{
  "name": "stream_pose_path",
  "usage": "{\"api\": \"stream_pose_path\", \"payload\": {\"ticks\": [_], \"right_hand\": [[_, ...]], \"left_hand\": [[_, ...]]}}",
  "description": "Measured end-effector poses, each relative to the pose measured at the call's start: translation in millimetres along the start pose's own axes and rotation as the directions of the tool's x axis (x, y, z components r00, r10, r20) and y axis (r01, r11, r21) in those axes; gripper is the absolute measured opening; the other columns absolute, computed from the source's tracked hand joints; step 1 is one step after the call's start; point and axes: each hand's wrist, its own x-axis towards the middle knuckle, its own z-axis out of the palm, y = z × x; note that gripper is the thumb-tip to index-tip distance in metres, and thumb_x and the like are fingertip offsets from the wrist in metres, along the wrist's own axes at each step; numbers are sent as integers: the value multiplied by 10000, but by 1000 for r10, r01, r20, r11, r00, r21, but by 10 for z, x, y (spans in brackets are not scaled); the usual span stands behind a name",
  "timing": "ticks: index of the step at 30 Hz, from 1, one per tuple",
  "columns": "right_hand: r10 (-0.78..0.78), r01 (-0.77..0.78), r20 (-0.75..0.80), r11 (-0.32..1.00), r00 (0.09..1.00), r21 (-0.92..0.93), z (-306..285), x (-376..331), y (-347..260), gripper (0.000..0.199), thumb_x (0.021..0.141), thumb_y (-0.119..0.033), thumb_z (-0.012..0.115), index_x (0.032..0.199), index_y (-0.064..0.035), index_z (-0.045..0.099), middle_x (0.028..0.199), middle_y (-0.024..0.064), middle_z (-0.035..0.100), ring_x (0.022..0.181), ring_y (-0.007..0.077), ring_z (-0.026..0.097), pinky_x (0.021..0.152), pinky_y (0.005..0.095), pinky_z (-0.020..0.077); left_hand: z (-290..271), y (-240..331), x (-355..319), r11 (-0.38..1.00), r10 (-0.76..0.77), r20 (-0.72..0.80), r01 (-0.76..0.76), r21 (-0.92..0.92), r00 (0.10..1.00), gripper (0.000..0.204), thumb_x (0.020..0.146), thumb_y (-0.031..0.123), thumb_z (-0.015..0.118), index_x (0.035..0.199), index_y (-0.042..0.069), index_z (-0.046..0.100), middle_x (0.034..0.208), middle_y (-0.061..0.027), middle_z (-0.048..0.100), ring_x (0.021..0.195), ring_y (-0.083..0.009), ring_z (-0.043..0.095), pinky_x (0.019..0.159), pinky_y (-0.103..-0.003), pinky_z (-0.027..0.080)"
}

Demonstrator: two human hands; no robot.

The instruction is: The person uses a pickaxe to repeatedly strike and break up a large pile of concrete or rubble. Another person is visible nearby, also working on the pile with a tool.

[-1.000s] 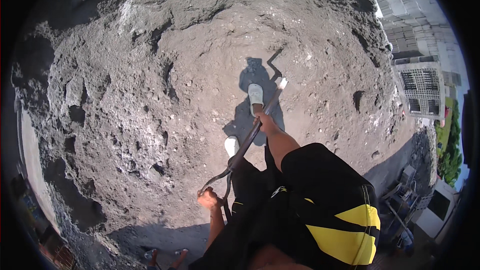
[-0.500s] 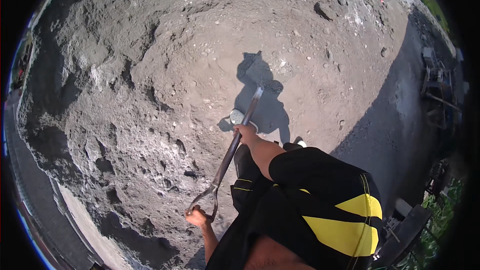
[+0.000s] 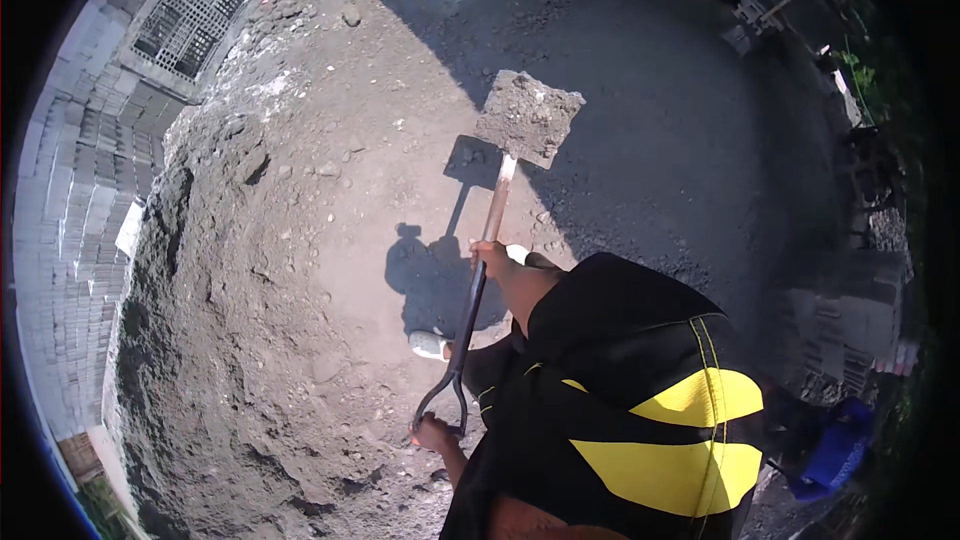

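A shovel (image 3: 494, 206) slants up the middle of the head view, its square blade heaped with crumbly grey soil (image 3: 528, 118). My right hand (image 3: 490, 258) is closed round the shaft partway along. Lower down, my left hand (image 3: 432, 432) grips the forked handle at the top end. The loaded blade is held out in front of me, apart from its shadow on the ground. How much of the blade lies under the soil cannot be seen.
A large rough soil mound (image 3: 230, 360) rises on my left. Beyond it stand stacked grey blocks (image 3: 95, 190) and a slatted crate (image 3: 195, 15). More blocks (image 3: 835, 315) and a blue object (image 3: 838, 450) lie at the right. My pale shoe (image 3: 430, 344) is on the ground.
My view has turned to the right, away from the mound. The shovel blade, hard to make out in shadow before, is now lifted with soil on it. Both hands keep their grip.
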Motion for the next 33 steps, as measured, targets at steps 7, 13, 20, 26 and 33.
{"api": "stream_pose_path", "payload": {"ticks": [7,13,20,26,33], "right_hand": [[-435,479,-206,742,876,469,-1124,-432,-3637,127,762,-85,586,743,-38,470,583,54,495,477,167,509,462,282,467],[-415,126,313,750,854,649,-1000,-1129,-4011,176,766,-139,590,701,-40,459,581,57,516,469,158,533,462,269,503],[36,-94,290,978,956,188,488,261,-2359,74,781,-62,492,746,-50,428,581,62,429,511,199,475,492,328,447],[583,-344,126,625,802,-701,1133,-277,365,72,754,-21,528,764,-13,457,646,98,482,601,238,539,539,365,501],[673,67,-110,-232,732,-971,1036,-1060,2340,347,755,-48,595,1053,15,427,860,137,554,699,264,591,579,392,513]], "left_hand": [[1965,2608,-2449,952,306,923,-54,-302,235,133,672,11,609,759,-2,510,562,-46,496,458,-111,484,431,-230,387],[1160,3539,-3813,453,364,739,-586,-672,-566,396,648,205,759,841,18,469,661,-73,570,579,-168,599,530,-267,456],[933,2908,-2382,767,553,725,-591,-251,411,571,683,37,664,1171,40,368,577,-45,509,462,-131,499,440,-248,412],[-455,1642,-1995,775,67,269,120,-621,961,448,701,-8,611,1125,18,468,621,-70,507,442,-143,491,429,-252,408],[-657,806,-2371,-56,-550,-15,-55,-997,835,152,819,117,510,970,101,514,538,19,413,419,-108,407,419,-259,369]]}}
